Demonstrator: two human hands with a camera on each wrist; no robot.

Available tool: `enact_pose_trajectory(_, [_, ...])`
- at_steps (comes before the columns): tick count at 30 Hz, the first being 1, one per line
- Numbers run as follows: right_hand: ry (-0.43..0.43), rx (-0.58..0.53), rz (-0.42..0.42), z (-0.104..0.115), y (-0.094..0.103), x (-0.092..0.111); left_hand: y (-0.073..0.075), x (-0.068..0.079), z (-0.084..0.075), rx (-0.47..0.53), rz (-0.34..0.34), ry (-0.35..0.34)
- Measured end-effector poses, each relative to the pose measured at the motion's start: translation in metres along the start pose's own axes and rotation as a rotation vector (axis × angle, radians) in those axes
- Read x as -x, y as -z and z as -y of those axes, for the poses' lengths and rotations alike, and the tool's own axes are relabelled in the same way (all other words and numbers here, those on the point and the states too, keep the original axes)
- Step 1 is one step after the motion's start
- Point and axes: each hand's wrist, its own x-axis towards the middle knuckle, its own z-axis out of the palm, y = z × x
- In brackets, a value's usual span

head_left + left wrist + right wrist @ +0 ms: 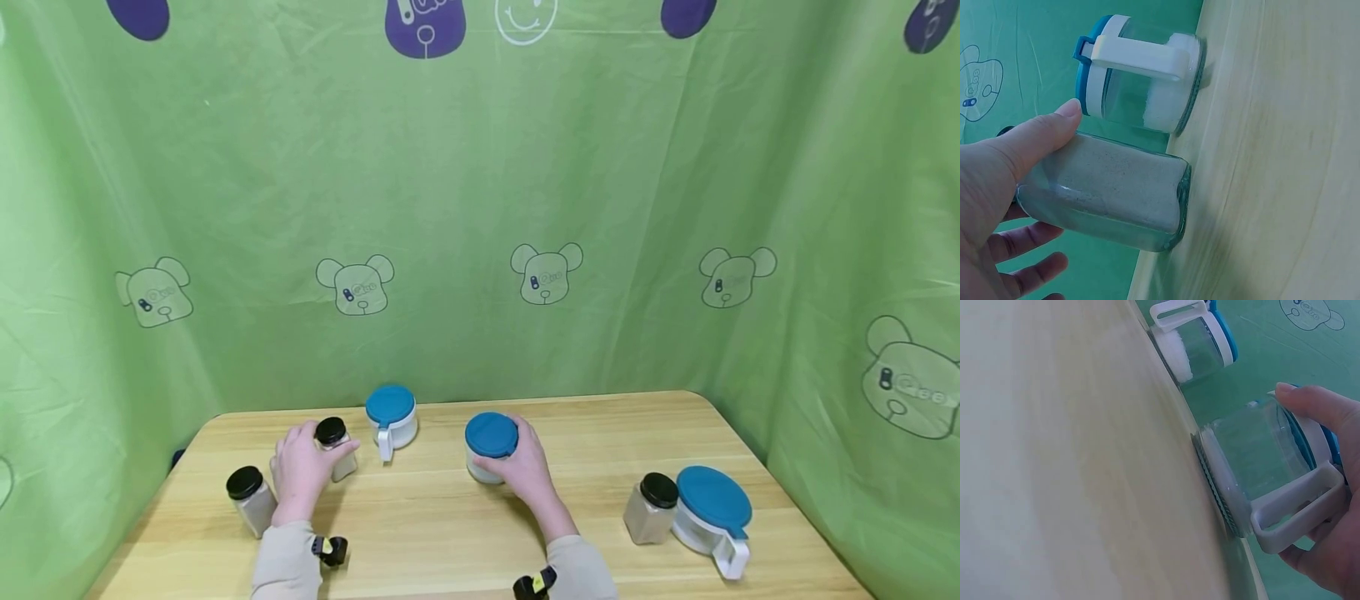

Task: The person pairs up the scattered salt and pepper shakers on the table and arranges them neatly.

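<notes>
My left hand [300,471] holds a square clear jar [345,467] with a black lid by its upper part. In the left wrist view the thumb lies along the top of this jar [1110,187], which contains greyish powder; the lower fingers spread behind it. My right hand [531,471] grips a round clear jar with a blue lid [491,435] near its top. The right wrist view shows the thumb at the lid and the jar's white handle [1297,509] against the palm. A shallow white layer [1225,481] covers this jar's bottom.
Between the hands, farther back, stands another blue-lidded handled jar [392,408] partly filled with white grains. A black-lidded jar [253,500] is left of my left forearm. At the right stand another black-lidded jar [649,512] and a wider blue-lidded jar [712,500]. Green curtain [465,333] surrounds the table.
</notes>
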Motion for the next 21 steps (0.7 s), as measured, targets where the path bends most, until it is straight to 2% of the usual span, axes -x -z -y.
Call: enact_pose_trajectory(21, [0.005, 0.05, -0.044, -0.0004, -0.0023, 0.0015, 0.0076, -0.001, -0.0078, 0.003, -0.009, -0.017])
